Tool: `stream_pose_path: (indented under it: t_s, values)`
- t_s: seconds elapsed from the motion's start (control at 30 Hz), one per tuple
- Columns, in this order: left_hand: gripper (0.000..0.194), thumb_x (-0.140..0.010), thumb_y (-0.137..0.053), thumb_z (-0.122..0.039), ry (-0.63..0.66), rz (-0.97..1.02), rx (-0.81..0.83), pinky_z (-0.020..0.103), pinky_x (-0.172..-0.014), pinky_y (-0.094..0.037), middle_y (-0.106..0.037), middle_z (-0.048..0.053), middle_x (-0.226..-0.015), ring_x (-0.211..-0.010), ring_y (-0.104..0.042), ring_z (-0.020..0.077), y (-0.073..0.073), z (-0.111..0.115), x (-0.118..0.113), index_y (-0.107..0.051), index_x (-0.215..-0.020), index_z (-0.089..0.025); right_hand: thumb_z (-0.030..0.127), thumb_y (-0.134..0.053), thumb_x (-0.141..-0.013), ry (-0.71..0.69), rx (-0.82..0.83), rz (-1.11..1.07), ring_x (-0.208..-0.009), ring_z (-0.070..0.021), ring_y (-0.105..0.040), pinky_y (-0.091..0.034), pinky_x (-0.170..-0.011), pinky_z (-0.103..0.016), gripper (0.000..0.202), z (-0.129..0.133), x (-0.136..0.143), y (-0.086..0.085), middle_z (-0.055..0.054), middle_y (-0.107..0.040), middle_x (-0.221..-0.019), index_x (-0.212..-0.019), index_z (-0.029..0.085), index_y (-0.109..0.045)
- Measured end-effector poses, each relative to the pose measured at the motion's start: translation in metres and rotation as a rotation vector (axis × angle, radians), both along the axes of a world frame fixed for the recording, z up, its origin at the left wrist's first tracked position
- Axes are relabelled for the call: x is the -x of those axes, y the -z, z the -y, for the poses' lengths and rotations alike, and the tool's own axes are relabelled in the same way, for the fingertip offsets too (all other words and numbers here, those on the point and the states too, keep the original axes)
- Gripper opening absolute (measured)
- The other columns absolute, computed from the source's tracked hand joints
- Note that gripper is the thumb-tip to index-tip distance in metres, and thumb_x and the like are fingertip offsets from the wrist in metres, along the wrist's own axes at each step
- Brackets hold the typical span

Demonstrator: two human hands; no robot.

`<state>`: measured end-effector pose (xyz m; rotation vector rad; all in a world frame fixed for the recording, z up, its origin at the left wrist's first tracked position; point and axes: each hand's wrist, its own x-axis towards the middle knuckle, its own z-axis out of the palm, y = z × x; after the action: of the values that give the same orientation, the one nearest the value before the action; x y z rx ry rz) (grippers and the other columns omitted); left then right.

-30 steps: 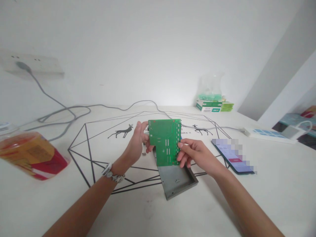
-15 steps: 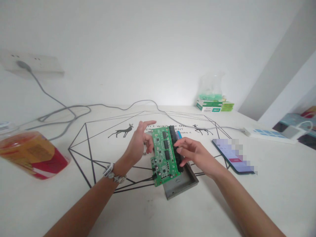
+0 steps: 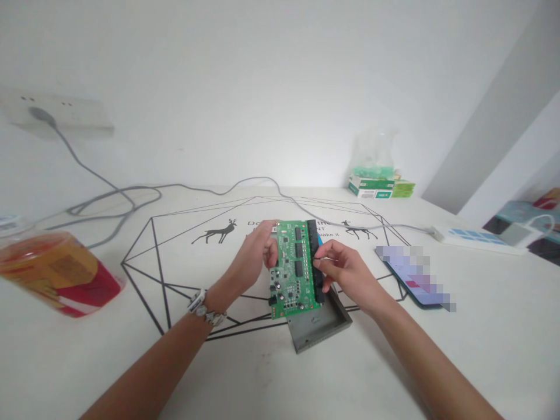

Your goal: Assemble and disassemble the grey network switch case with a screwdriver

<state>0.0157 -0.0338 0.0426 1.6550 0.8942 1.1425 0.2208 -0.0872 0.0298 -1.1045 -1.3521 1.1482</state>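
A green circuit board (image 3: 291, 274) with black chips and a long black row of ports (image 3: 318, 280) along its right side is held tilted above the table. My left hand (image 3: 256, 251) grips its upper left edge, thumb at the top corner and fingers curled behind. On the right, my right hand (image 3: 339, 265) pinches the black port row between thumb and fingers. Under the board lies a shallow grey metal case (image 3: 315, 335), its lower part showing and the rest covered. A bit of blue (image 3: 320, 240) peeks out behind the board's upper right; I cannot tell what it is.
A phone (image 3: 411, 277) lies right of my right hand. A power strip (image 3: 476, 239) and grey cable (image 3: 236, 186) run along the back. Green and white boxes (image 3: 371, 186) stand by the wall. At left is a red and yellow container (image 3: 65, 274).
My left hand, apart from the board with its fingers raised earlier, has closed on its left edge. The board has shifted slightly right and turned more upright, while the case stays in place.
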Motion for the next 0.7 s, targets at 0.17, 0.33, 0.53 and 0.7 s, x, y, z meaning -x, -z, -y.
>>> stream_pose_path:
  t_s: [0.17,0.33,0.53,0.7]
  values:
    - [0.054,-0.097,-0.038,-0.059,0.014,-0.079,-0.023,0.026,-0.053,-0.038,-0.047,-0.003,-0.047,-0.047,-0.044,0.0117,0.004,-0.002,0.000,-0.049,-0.062,-0.019,0.034,-0.074,-0.077,0.026,-0.027,0.016,-0.046,-0.0063,-0.049,-0.047,-0.041,-0.022,0.024,0.000,-0.001,0.000,0.006,-0.055,-0.070,-0.085,0.021,-0.057]
    - [0.046,-0.094,-0.047,-0.052,0.037,-0.065,-0.026,0.024,-0.052,-0.039,-0.045,-0.004,-0.048,-0.048,-0.044,0.0106,0.000,-0.002,0.000,-0.045,-0.061,-0.020,0.035,-0.076,-0.075,0.026,-0.015,-0.015,-0.046,-0.0064,-0.047,-0.046,-0.041,-0.022,0.027,-0.001,-0.001,0.001,0.008,-0.053,-0.067,-0.084,0.021,-0.054]
    - [0.040,-0.082,-0.065,-0.051,0.252,0.086,0.210,0.024,-0.044,-0.042,-0.048,-0.008,-0.053,-0.043,-0.048,0.0110,-0.008,0.012,-0.008,-0.056,-0.101,-0.017,0.034,-0.074,-0.075,-0.026,0.029,-0.074,-0.056,-0.0108,-0.054,-0.051,-0.050,-0.025,0.032,-0.005,0.003,0.008,0.007,-0.055,-0.068,-0.087,0.024,-0.046]
    - [0.061,-0.083,-0.071,-0.052,0.376,0.061,0.212,0.024,-0.047,-0.046,-0.061,-0.004,-0.066,-0.050,-0.058,0.0130,-0.004,0.023,-0.015,-0.047,-0.128,-0.018,0.031,-0.069,-0.078,-0.001,-0.026,-0.104,-0.063,-0.0139,-0.059,-0.051,-0.057,-0.029,0.031,-0.003,0.009,0.010,0.004,-0.060,-0.078,-0.090,0.026,-0.041]
